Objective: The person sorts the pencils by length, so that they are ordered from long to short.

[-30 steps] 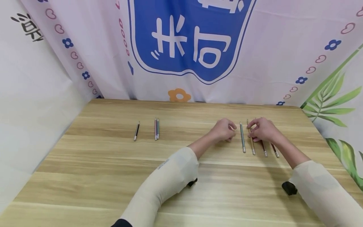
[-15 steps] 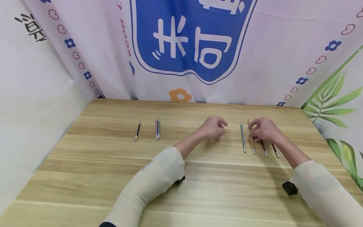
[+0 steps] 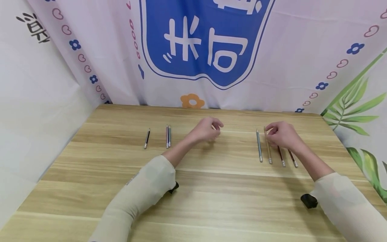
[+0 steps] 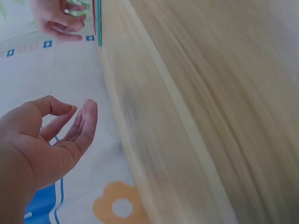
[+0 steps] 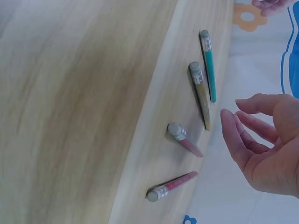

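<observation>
My left hand [image 3: 207, 129] hovers over the middle of the table with its fingers loosely bent and nothing between them. My right hand [image 3: 284, 135] hangs above the pencils at the right, empty too; the right wrist view shows a gap between its fingertips and the pencils. Nearest to it lies a yellow pencil [image 3: 268, 151], with a teal pencil [image 3: 259, 148] to its left. Two dark red pencils, one [image 5: 183, 139] beside the other [image 5: 173, 185], lie to the right, partly hidden under that hand in the head view. All have erasers toward me.
On the table's left part [image 3: 99, 161] lie a short black pencil [image 3: 146, 138] and a close pair, one purplish pencil [image 3: 167, 136] beside a bluish-green pencil [image 3: 169, 136]. A printed curtain [image 3: 272, 84] hangs along the back edge.
My left hand has moved left, away from the teal pencil toward the table's middle. My right hand has lifted slightly from the yellow pencil. The pencils stay in place.
</observation>
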